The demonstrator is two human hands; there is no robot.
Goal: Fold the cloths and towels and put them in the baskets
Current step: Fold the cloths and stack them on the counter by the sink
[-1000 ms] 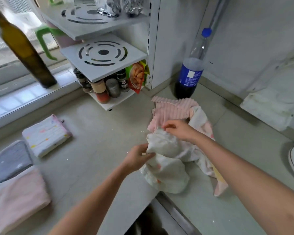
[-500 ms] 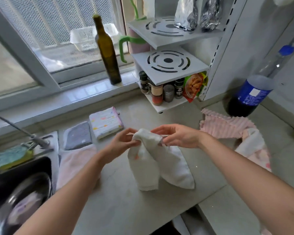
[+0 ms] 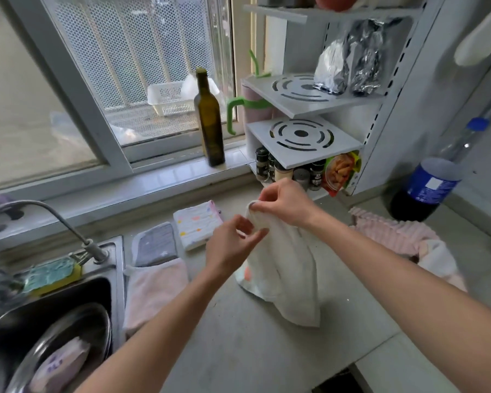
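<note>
The grey countertop (image 3: 238,350) carried a steel sink (image 3: 54,302) at its left end and a heap of pink cloths (image 3: 394,236) at its right. A white towel (image 3: 284,268) hung above the counter, lower edge resting on it. The right hand (image 3: 284,204) pinched its top corner; the left hand (image 3: 233,242) pinched the edge just below. Three folded cloths (pink (image 3: 153,290), grey (image 3: 155,243), dotted white (image 3: 196,224)) lay beside the sink.

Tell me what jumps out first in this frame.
Both hands, left and right, hold a white cloth up by its top edge at centre, its bottom draping onto the counter. Three folded cloths lie left of it beside the sink; a pink towel sits crumpled right.
</note>
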